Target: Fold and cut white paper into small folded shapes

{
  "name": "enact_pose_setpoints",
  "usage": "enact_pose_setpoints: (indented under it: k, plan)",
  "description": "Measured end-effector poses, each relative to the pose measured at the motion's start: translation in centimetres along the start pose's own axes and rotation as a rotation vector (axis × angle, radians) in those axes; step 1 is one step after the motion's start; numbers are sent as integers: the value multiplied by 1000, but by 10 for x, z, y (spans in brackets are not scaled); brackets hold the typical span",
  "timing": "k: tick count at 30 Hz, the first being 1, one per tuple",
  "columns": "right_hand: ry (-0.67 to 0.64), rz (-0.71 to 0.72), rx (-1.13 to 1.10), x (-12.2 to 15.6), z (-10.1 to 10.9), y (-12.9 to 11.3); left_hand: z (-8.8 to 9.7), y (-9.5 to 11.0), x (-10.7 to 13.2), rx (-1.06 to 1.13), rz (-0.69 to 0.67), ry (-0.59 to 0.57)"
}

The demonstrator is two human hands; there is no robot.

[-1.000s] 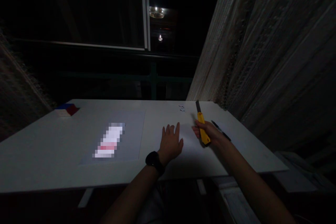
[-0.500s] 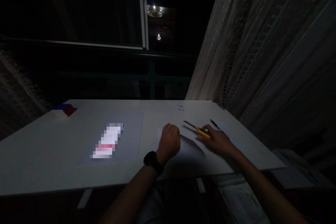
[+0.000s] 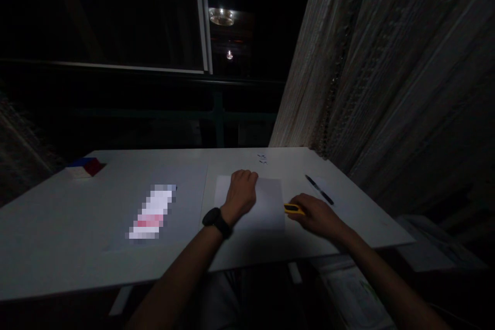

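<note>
In dim light, a curtain hangs beside a dark window.

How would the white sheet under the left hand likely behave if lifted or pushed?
The white sheet would probably feel light and bend readily, since it looks thin, like plain paper. Pushed, it might slide easily, as the table looks flat and smooth, though the left hand over it would probably hold it back.

Paper sheet is lying under left hand, utility knife is hanging out by the sheet's right edge, pen is resting farther back-right.
</note>
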State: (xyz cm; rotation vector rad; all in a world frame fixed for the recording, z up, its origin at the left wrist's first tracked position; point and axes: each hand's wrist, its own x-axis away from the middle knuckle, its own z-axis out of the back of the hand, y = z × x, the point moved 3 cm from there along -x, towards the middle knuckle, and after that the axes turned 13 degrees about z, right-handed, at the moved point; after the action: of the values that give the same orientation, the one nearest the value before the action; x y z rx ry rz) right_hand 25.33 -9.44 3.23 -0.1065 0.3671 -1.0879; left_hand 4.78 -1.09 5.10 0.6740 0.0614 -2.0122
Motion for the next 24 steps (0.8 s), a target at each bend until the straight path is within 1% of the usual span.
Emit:
enact_pose_setpoints:
  k: [3, 5, 7, 11, 14, 18, 24]
  plan:
    - [27, 27, -3, -5, -3, 4, -4, -5, -18, -84, 7, -63]
    - [47, 18, -13, -6, -6, 8, -9, -9, -21, -109, 55, -70]
    - [69, 11, -26, -5, -9, 12, -14, -12, -14, -96, 71, -80]
    - [92, -7, -31, -1, -12, 16, -25, -8, 14, -24, -106, -245]
    - [93, -2, -37, 4, -14, 18, -32, -10, 29, 3, -90, -316]
    - [85, 26, -86, 10, -13, 18, -39, -13, 34, 5, -66, -323]
    - [94, 50, -123, 16, -13, 10, -41, -12, 34, 2, -36, -305]
